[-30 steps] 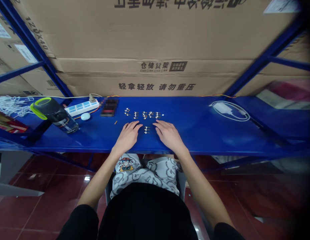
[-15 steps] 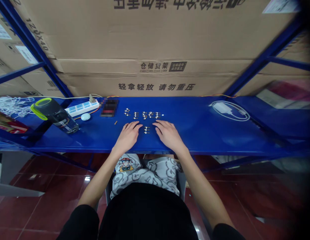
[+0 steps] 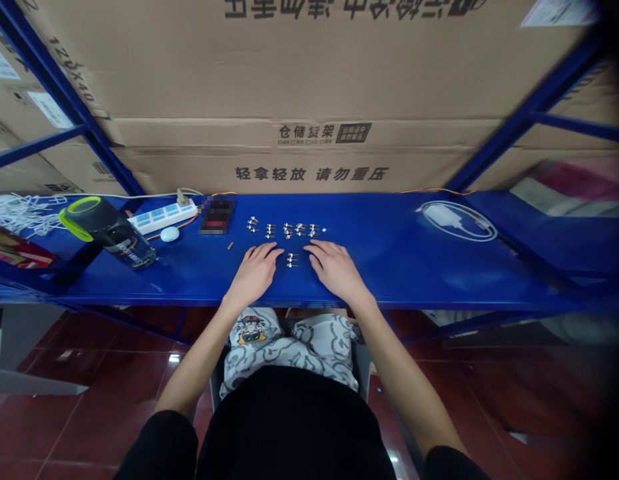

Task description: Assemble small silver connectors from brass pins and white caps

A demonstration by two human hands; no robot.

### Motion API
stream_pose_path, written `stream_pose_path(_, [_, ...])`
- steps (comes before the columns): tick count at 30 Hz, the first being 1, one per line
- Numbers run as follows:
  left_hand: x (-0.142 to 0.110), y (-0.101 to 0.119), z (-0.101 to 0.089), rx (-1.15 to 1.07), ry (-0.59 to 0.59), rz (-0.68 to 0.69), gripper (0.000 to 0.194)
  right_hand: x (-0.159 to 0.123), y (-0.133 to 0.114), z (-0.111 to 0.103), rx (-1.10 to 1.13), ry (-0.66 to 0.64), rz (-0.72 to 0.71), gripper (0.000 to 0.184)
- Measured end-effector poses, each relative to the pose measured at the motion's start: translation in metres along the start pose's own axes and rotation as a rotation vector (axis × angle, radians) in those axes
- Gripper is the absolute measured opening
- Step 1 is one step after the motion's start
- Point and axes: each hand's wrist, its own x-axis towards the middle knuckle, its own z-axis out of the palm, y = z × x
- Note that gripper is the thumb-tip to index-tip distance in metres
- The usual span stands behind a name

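Flanking three small parts (image 3: 290,260) at frame centre, your left hand (image 3: 254,270) and right hand (image 3: 335,268) rest with empty grips apart; the parts' long axes run left-right, neither hand clearly nearer.

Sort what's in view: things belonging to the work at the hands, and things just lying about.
Likely in the work:
- small parts between left hand and right hand
- similar clusters just beyond

Apparently lying about:
- bottle
- power strip
- white oval object
- charger
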Motion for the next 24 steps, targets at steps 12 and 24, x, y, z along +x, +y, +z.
stream_pose_path(12, [0.000,0.002,0.000,-0.033,0.004,-0.021,0.041,0.004,0.005,-0.010,0.045,0.111,0.221,0.027])
stream_pose_path(24, [0.000,0.004,-0.003,0.005,0.046,-0.271,0.045,0.021,0.034,-0.017,0.024,-0.039,0.167,0.026])
